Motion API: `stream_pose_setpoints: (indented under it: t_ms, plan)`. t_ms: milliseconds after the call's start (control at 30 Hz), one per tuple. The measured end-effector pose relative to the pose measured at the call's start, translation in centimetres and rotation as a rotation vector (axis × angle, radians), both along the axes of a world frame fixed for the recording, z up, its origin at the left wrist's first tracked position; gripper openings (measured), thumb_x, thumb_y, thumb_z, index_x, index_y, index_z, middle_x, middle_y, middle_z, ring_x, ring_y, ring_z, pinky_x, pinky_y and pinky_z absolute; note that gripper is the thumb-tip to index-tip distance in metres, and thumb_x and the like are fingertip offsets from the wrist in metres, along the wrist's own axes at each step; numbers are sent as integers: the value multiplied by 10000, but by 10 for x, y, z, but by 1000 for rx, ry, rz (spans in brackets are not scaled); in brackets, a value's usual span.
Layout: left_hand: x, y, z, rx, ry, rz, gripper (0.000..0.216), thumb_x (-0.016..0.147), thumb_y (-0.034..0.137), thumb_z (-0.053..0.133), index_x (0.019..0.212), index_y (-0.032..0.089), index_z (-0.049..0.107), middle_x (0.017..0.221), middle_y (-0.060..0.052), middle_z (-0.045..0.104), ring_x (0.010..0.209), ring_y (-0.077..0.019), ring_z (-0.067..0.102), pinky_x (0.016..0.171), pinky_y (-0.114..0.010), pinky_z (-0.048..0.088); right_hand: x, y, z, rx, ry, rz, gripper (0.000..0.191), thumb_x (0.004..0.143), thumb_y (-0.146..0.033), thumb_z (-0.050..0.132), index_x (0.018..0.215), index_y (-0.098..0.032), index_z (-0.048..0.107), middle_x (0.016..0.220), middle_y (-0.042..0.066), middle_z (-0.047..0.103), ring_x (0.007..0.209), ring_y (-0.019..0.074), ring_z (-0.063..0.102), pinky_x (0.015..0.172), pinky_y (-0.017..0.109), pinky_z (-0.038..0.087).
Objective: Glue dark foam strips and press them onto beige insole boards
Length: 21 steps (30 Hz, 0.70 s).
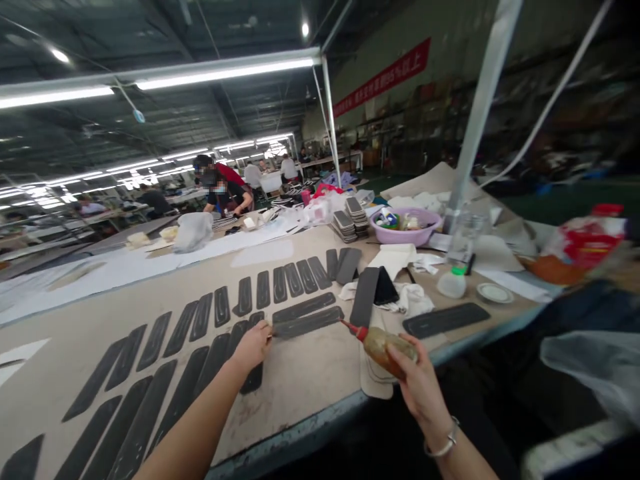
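My right hand [419, 381] is wrapped around a squeeze glue bottle [381, 349] with a red nozzle and amber contents. Its tip points left, close to the right end of a dark grey padded strip [311, 322]. At that strip's left end, my left hand [253, 345] is closed, fingertips pinching the edge. Another dark strip [305, 306] lies just behind it. Rows of similar strips [186, 329], many with shiny lines on top, cover the table to the left. Some lie partly hidden beneath my left hand and forearm.
Beyond the bottle are a folded dark piece [364, 295], a white cloth [414, 300], a clear container [451, 285] and a round lid [494, 293]. A purple basin [407, 233] stands behind, beside stacked pads [350, 220]. A metal post [483, 107] rises at right. A co-worker [227, 187] bends over the table's far side.
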<state>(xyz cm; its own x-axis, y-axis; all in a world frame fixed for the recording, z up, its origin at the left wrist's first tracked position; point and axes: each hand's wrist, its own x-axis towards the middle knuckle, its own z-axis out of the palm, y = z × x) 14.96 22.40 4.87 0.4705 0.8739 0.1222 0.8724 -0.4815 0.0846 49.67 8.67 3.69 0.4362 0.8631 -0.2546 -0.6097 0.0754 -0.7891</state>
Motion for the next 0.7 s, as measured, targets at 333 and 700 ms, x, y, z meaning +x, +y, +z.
stream_pose_setpoints:
  t_ms: [333,700]
  plan:
    - [75,-7,1,124,-133,155,142,854,240,426,835,187,557,839,-42,564,804,-175,555,731,-290,427,12,-2,5,22,99,-84,531,570,-319,803,998,-266,494,868,-28,665,760,168,633,658,266,505]
    - [14,-14,-3,-48,-100,-4,204,891,271,461,997,153,589,984,-71,604,869,-160,585,792,-345,494,22,-5,2,-57,108,-83,608,482,-317,840,1011,-257,547,873,-12,657,740,172,630,617,264,519]
